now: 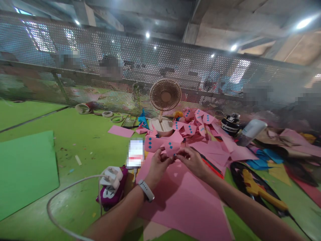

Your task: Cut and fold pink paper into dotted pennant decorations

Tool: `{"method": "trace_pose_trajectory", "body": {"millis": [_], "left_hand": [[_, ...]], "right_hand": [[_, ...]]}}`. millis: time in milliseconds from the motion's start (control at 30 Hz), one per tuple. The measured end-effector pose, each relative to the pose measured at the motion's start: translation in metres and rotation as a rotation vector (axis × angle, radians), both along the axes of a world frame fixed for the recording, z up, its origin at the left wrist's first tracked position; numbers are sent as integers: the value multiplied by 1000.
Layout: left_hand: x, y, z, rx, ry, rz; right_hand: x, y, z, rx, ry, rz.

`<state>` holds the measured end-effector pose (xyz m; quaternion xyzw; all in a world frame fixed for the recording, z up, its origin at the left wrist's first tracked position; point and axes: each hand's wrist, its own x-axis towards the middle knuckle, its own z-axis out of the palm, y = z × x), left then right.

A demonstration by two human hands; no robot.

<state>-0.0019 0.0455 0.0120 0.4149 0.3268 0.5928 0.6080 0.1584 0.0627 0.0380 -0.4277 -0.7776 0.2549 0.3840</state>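
**Small blue bit (175,155) pinched over thin pink paper**

The left hand (158,166) and right hand (194,162) meet above a large pink sheet (185,204) on the green counter (82,137). Thumbs and fingers are drawn together, pinching at the small blue bit between them; how much each one bears cannot be made out. Just beyond the fingertips is a pink piece (171,149) marked with blue diamonds; whether the fingers touch it is unclear. More diamond-marked pieces (185,128) lie heaped farther back, near the fan (165,96).

The blue bit looks almost weightless and probably flat, easy to drop or bend, so a pinch by its very edge, with fingertips only, seems best. The pink piece should be light and fairly soft, likely to crease or tear under a hard squeeze. It is best taken by a plain outer edge, clear of the diamonds. Loose paper like this could also shift in moving air.
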Motion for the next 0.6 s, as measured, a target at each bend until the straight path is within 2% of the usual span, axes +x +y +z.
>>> {"method": "trace_pose_trajectory", "body": {"millis": [267,600], "left_hand": [[0,-2,4,-13,-22,4],[0,-4,7,-43,16,7]], "right_hand": [[1,-1,2,79,-31,-44],[4,-2,1,-25,8,7]]}}
